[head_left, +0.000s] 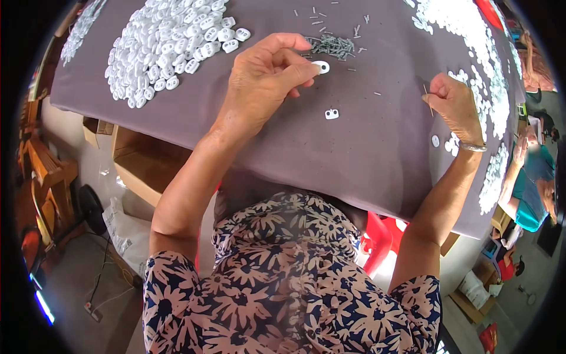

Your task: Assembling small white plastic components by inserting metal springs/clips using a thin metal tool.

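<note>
My left hand point(262, 79) is raised over the table, thumb and fingers pinching a small white plastic piece point(322, 67) with a hole showing. Just beyond it lies a pile of small dark metal coil springs point(335, 47). A white two-hole plastic piece point(332, 114) rests alone on the cloth, nearer to me. Off to the right, my right hand point(455, 106) is closed around a thin, needle-like stick point(431, 110), whose ends stick out above and below the fingers. Its exact kind is too small to tell. Single white pieces point(435, 141) lie beside that wrist.
A large heap of white two-hole pieces point(171, 47) covers the table's far left. More small white parts point(492, 100) spread along the right side. A grey-brown cloth point(283, 150) covers the table. Below its left edge stands a cardboard box point(141, 165). People point(533, 183) are at the far right.
</note>
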The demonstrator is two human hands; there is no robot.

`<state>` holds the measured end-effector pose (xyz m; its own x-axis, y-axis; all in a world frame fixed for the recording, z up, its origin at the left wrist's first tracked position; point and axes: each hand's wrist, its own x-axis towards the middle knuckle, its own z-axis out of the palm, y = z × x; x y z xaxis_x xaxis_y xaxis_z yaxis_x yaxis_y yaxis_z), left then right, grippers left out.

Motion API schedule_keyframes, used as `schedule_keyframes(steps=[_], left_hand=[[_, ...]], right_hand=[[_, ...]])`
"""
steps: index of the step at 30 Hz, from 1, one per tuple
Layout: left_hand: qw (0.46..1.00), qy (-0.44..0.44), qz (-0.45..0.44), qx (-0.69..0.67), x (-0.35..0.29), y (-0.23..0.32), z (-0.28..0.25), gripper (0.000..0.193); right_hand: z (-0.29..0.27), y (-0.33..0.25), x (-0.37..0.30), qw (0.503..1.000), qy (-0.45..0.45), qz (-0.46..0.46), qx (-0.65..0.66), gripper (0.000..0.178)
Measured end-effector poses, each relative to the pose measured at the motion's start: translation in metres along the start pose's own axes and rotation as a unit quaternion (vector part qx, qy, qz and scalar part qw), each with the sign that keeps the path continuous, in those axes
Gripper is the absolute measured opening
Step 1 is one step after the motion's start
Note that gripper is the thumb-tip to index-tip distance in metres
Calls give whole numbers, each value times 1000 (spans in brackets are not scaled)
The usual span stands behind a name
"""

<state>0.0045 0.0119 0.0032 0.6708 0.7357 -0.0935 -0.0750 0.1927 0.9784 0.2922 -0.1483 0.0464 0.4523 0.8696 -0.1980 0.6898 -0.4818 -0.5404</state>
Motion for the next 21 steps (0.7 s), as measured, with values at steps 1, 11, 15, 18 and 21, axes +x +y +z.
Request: schedule_keyframes(steps=[1,11,15,18,21], left_hand=[[1000,-1,-4,0,0,0,-2,26],[999,11,-23,36,-4,2,-7,32],[999,13,-21,36,-4,3,-6,31],[999,21,-19,39,-5,4,-4,29],[1000,18,-9,4,-3,-3,-3,27]], right_hand=[[-2,0,-2,999,11,-16,-29,14],[5,-9,0,999,-13,15,-45,9],[25,-12,1,970,87,-28,-226,7],[30,-8,4,950,137,-57,-274,6],[30,-24,5,970,121,-116,-175,3]])
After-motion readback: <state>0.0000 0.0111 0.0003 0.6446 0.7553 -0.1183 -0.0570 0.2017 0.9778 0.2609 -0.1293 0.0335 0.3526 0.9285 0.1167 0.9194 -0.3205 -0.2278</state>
